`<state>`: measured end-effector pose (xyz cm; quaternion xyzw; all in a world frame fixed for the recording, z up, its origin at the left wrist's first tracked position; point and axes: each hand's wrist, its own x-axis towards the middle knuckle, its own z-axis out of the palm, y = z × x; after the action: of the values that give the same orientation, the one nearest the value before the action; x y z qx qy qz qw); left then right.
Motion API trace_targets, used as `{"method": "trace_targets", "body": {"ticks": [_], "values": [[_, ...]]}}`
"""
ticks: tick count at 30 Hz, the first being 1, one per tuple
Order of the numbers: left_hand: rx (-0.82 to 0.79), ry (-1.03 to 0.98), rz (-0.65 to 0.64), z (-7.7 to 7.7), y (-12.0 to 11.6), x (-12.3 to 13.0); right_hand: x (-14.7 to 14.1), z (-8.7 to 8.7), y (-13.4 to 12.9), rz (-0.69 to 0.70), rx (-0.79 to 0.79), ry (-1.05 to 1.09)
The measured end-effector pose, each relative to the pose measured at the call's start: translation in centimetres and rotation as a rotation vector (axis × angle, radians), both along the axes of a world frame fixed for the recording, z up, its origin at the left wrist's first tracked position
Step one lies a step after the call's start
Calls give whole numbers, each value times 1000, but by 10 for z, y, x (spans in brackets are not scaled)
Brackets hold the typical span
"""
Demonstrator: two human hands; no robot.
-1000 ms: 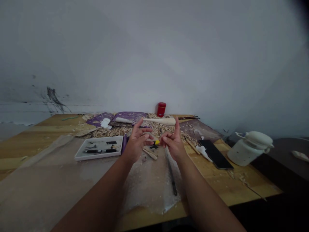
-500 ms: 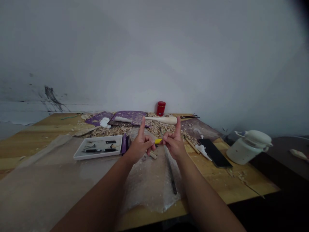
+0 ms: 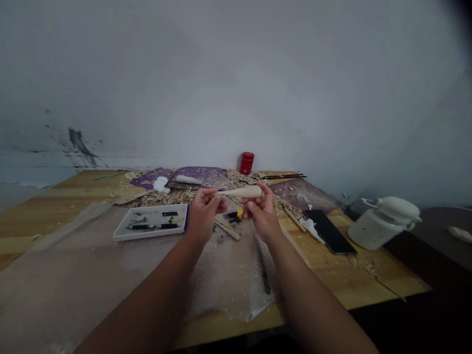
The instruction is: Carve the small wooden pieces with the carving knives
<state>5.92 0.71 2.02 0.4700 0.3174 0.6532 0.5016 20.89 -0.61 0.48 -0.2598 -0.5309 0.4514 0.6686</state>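
Note:
Both my hands hold a pale carved wooden handle (image 3: 241, 192) in the air above the table, its thicker end to the right. My left hand (image 3: 203, 215) pinches the narrow end, and my right hand (image 3: 260, 212) wraps the thicker end. Below and between them lies a small yellow-and-black knife (image 3: 234, 214), partly hidden by my right hand. A thin wooden stick (image 3: 226, 229) rests just under my left hand on a sheet of bubble wrap (image 3: 228, 280). A dark metal file (image 3: 262, 270) lies on the same sheet.
A white tray of small tools (image 3: 149, 222) sits left of my hands. Behind lie wood shavings (image 3: 173, 197) and a purple mat (image 3: 201, 176), with a red canister (image 3: 247, 163) against the wall. To the right are a black slab (image 3: 329, 231) and a white lidded jar (image 3: 383, 222).
The carved wooden handle has risen from the shavings into both hands. My raised index fingers have folded down around it, and my hands sit slightly higher and further apart.

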Motion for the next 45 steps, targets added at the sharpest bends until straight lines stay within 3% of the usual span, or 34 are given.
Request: {"method": "trace_targets", "body": {"ticks": [2,7,11,14,17,20,22,25,30,36,41,45], "values": [[-58,116,8,0,4,-3,-1,-5,3,-30,-19,10],[-118,436,-117,1,7,-12,2,-5,3,-33,-95,-1],[157,803,50,-3,6,-9,3,-3,2,-78,-95,-110],[309,925,19,-5,3,-6,1,-6,3,-42,-92,-182],[236,801,137,0,4,-9,-3,-9,4,-147,25,-629],[108,377,260,10,9,-16,-7,-11,3,-231,148,-1081],[83,149,241,17,12,-19,-11,-12,1,-185,191,-1204],[55,7,221,25,17,-22,-15,-13,-3,-126,238,-1393],[-189,226,30,28,21,-36,-15,-14,-5,-143,214,-1598],[-234,386,-244,13,-5,-47,-18,-14,-6,-210,158,-1704],[-195,278,-290,-10,-17,-42,-19,-16,-4,-223,181,-1722],[-256,346,-320,-23,-13,-45,-19,-20,0,-193,213,-1712]]}}
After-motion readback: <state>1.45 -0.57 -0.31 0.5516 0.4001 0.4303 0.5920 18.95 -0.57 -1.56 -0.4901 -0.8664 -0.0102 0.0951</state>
